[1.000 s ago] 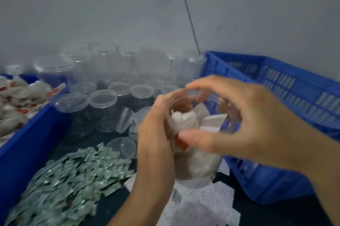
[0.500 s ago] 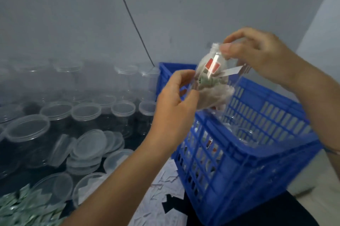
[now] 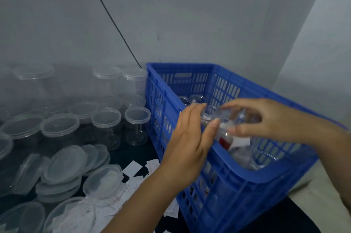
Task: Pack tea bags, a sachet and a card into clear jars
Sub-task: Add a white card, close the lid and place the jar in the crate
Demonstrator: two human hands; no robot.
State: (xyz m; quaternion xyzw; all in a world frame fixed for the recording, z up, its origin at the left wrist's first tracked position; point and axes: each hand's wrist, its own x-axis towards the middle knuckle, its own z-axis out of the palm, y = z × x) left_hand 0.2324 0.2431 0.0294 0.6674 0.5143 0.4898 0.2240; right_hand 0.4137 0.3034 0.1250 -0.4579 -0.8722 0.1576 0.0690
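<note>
Close by, loose lids and paper cards lie ready to grab. Past them, the right hand curls its fingers round the top of a full jar, tipped over the blue crate, likely to set it inside; the left hand is flat and open beside it, maybe to steady it. Far back, empty jars wait by the wall.

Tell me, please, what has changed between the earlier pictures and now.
The filled jar went right, over the rim and down into the blue crate. The right hand still grips its top; the left hand has let go, fingers straight beside it. The empty jars and loose lids stayed put.
</note>
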